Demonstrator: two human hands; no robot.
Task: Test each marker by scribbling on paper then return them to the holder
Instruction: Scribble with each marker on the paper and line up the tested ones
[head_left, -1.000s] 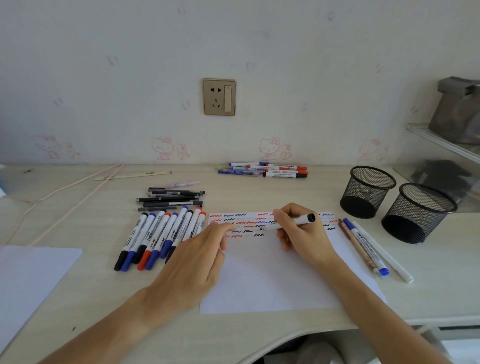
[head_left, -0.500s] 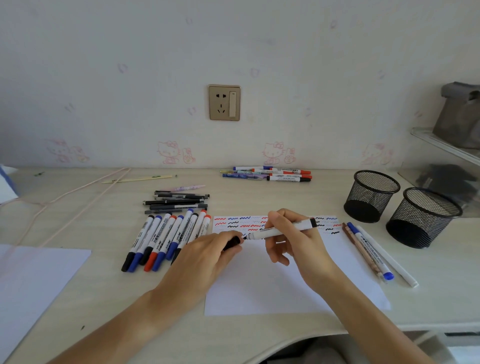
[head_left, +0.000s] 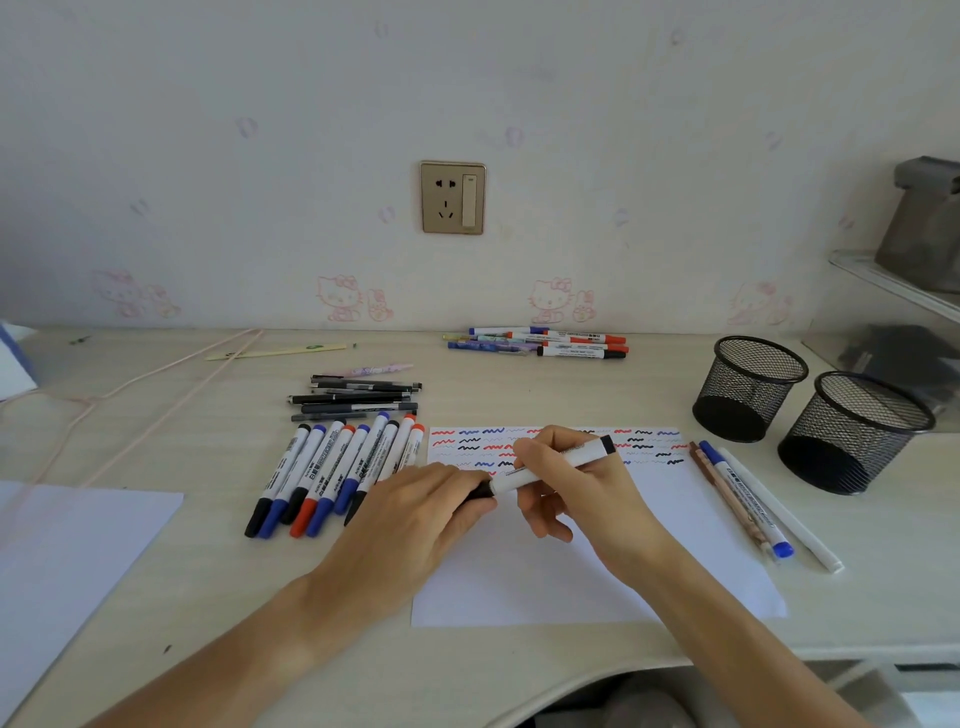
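Right hand pinching marker by mid-barrel, above paper near counter's front edge. Left hand curled round black cap at marker's tip end. Light, stiff, smooth plastic; likely best gripped at barrel while cap snaps on. Holders empty-looking, toward right edge.
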